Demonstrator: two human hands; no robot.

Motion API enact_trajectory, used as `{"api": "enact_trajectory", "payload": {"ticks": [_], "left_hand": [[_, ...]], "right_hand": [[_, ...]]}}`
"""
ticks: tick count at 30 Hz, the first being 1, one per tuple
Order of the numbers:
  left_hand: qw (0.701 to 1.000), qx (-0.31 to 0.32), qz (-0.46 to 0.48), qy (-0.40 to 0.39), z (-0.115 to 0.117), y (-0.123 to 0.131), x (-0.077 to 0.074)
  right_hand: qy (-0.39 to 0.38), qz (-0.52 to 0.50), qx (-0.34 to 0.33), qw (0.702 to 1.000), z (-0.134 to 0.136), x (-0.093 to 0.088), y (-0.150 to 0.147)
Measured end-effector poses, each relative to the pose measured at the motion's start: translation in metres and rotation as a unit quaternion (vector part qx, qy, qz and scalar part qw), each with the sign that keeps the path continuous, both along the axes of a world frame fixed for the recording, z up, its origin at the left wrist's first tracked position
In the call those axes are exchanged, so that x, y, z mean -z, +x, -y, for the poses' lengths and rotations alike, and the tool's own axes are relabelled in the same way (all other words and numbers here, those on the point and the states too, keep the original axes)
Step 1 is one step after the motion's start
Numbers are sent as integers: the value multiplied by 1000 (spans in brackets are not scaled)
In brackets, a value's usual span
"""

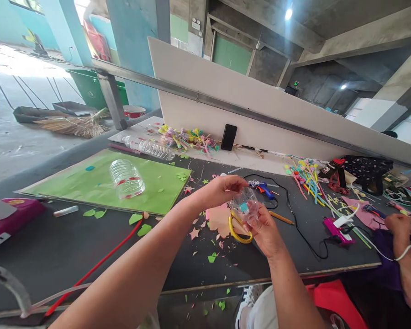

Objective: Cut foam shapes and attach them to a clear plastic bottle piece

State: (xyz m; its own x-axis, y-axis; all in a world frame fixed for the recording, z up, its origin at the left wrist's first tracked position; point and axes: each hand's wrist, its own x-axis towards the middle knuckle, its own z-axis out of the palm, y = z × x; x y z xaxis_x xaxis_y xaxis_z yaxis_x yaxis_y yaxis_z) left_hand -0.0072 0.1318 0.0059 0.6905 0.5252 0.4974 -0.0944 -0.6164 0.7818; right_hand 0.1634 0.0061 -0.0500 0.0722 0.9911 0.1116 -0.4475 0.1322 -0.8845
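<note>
Between my two hands is a clear piece of plastic bottle (241, 205) with a small blue patch on it, raised over the dark table. My left hand (228, 185) grips its upper left edge with bent fingers. From below right, my right hand (265, 230) pinches the same piece. Yellow-handled scissors (234, 230) lie just under it, their blades hidden. Peach and pink paper (221, 219) is beneath, with a star cut-out (194, 234) and green scraps around. Behind my hands rests a blue glue gun (267, 191) with an orange trigger.
A cut clear bottle section (126, 178) lies on green sheets (78, 183) at left, a whole bottle (150, 148) behind. A black phone (229, 137) leans on the white board (260, 105). A black cable (294, 219) crosses rightward. Another person's hands (399, 226) are at far right.
</note>
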Motion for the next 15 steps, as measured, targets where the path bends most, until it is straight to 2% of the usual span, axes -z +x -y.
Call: {"api": "enact_trajectory", "payload": {"ticks": [4, 9, 11, 15], "left_hand": [[999, -4, 38, -11, 11, -7, -13], [985, 115, 107, -78, 35, -9, -25], [987, 125, 93, -50, 45, -9, -31], [992, 83, 18, 91, 59, -9, -43]], "right_hand": [[-16, -52, -26, 998, 1, 0, -4], [-10, -145, -51, 988, 4, -2, -9], [-9, -174, -67, 983, 6, -2, -11], [-11, -176, -117, 977, 8, -3, -13]]}}
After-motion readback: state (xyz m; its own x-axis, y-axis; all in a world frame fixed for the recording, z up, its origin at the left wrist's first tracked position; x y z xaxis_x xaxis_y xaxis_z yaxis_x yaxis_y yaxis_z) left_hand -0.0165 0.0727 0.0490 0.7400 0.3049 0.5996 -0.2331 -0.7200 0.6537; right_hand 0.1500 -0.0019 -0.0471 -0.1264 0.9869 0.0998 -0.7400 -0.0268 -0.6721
